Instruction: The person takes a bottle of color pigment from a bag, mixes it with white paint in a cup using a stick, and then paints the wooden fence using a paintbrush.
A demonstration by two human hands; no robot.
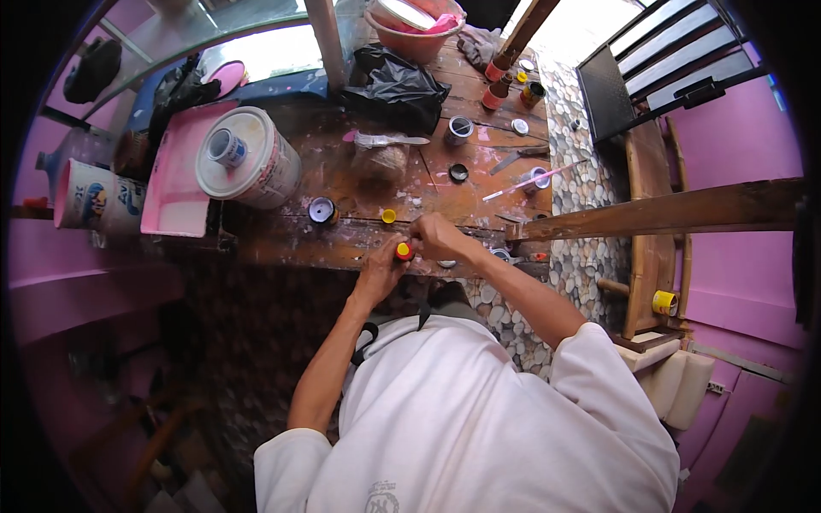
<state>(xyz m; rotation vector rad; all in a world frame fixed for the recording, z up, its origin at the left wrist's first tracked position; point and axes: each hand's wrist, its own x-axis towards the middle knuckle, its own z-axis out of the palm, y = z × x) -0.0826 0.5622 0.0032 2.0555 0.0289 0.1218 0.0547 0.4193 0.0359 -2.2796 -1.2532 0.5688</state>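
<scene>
My left hand (382, 268) is closed round a small red container with a yellow top (404, 250) at the front edge of the wooden table (342, 243). Close beside it on the right, my right hand (438, 237) has its fingers curled in near the container; whatever they may hold is hidden. Just beyond both hands lies a round yellow lid (389, 216). An open tin with pale contents (322, 211) stands to the left of it, and a dark round lid (458, 173) lies further back.
A large white bucket (278, 171) and a pink paint tray (171, 188) are on the left. Behind are a black plastic bag (398, 90), a tin (459, 130) and bottles (496, 92). A wooden beam (667, 210) juts in from the right, near a brush (522, 184).
</scene>
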